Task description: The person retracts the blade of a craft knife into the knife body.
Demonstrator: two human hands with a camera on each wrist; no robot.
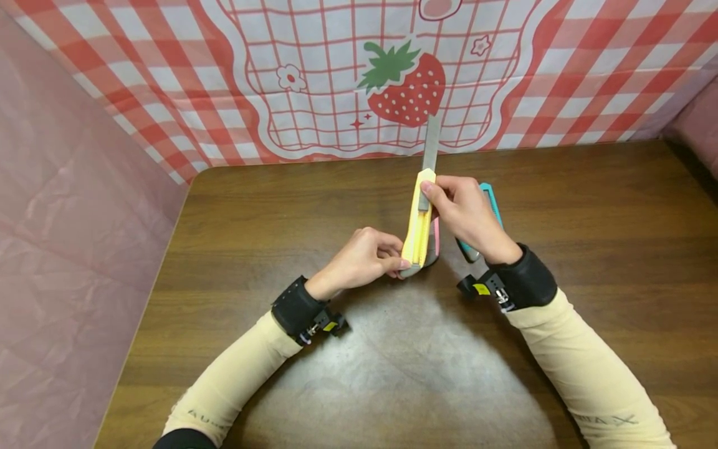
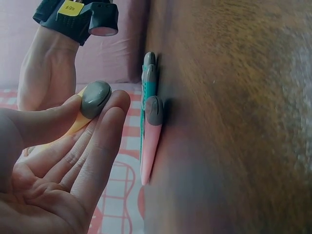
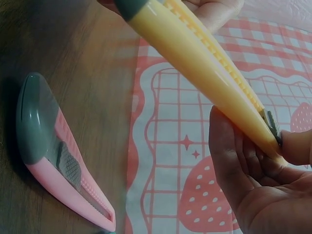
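Observation:
A yellow box cutter [image 1: 417,234] is held up over the table between both hands, its long grey blade [image 1: 430,146] sticking far out of the front end toward the curtain. My left hand [image 1: 367,259] pinches its grey end cap [image 2: 96,99] between thumb and fingers. Near the front, my right hand [image 1: 468,209] grips the body, the thumb at the grey slider [image 3: 271,126]. Below, a pink box cutter [image 3: 48,178] lies on the table, partly covered in the head view. A teal box cutter [image 1: 492,202] lies beside it, partly behind my right hand.
The brown wooden table [image 1: 241,218] ends at a red-and-white checked curtain [image 1: 191,93] with a strawberry print. A pink cloth [image 1: 50,249] hangs along the left side. Both wrists wear black straps with small cameras.

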